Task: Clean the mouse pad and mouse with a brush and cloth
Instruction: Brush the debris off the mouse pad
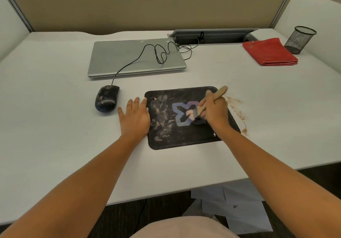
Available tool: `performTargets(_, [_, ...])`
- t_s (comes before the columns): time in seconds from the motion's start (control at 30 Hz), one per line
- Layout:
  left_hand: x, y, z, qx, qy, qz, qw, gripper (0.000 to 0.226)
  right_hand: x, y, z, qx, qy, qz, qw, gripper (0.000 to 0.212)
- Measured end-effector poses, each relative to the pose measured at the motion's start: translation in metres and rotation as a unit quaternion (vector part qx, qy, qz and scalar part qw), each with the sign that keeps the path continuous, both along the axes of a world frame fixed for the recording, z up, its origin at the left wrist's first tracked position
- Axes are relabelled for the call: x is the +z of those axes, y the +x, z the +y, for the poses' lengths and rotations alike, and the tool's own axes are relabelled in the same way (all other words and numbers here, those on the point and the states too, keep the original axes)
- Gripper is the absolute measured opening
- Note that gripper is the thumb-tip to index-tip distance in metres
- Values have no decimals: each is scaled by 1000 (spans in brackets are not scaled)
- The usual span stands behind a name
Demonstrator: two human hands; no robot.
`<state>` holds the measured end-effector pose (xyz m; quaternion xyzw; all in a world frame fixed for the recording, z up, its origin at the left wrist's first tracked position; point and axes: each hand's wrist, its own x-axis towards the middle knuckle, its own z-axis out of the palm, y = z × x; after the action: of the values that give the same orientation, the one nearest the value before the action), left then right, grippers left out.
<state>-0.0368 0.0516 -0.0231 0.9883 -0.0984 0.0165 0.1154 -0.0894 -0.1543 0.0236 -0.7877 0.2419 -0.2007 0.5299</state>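
Right hand [214, 111] grips wooden-handled paint brush [210, 102], bristles pressed on centre logo of dusty black rectangular mouse pad [184, 138] on white desk [55, 127]. Left hand [135, 117] flat, fingers spread, holding nothing, at pad's left edge. Dusty black wired mouse [107, 98] left of it. Folded red cloth [270, 52] far right, untouched.

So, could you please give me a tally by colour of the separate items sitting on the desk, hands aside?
Black: 3, the mouse, the mouse pad and the mesh pen cup
Silver: 1, the closed laptop
Red: 1, the folded cloth
Wood-coloured: 1, the brush, held in the right hand
Total: 6
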Motion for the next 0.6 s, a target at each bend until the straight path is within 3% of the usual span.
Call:
performTargets(0.1, [1,-1,0,0,0,-2,1000,47,-4,-5,29,118,58,17,991,44])
performTargets(0.23, [2,-1,0,-1,-4,-1,1000,47,1,-4,41,213,27,69,974,44])
performTargets(0.37, [1,-1,0,0,-2,0,1000,47,20,10,6,57,57,16,997,43])
performTargets(0.47, [1,0,0,1,-2,-1,1000,47,22,18,-22,-46,-6,-11,999,42])
performTargets(0.6, [0,0,0,1,0,0,1000,48,15,29,-27,-41,-38,23,998,41])
